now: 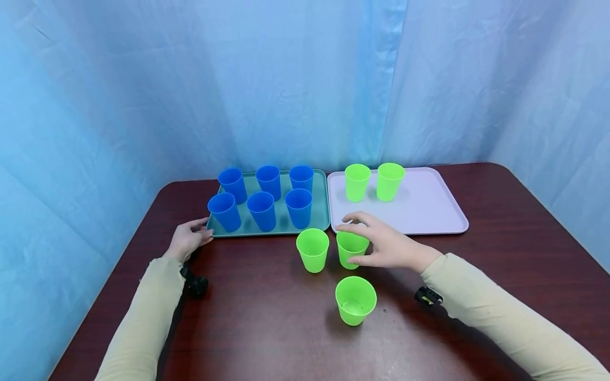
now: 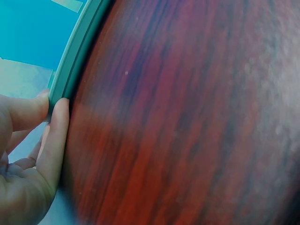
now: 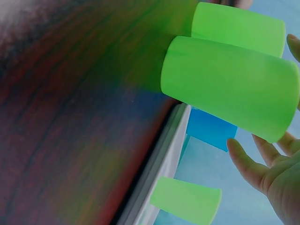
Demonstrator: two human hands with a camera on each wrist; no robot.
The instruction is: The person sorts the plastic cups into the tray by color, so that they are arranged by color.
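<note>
Six blue cups were stood upright in two rows on the teal tray near the table's far edge, and two green cups were stood side by side at the far left corner of the lilac tray beside it. Three more green cups were left on the bare dark wooden table, just before the trays' near edges.

The middle green cup, bright lime plastic, upright and open-topped, was enclosed by the spread, curved fingers of the right hand; whether it was actually touched could not be told. Another green cup was stood just to its left, and a third nearer the table's front edge.

The left hand was laid at the teal tray's near left corner. Only in the left wrist view were its fingertips shown pressed together against the tray's rim.
</note>
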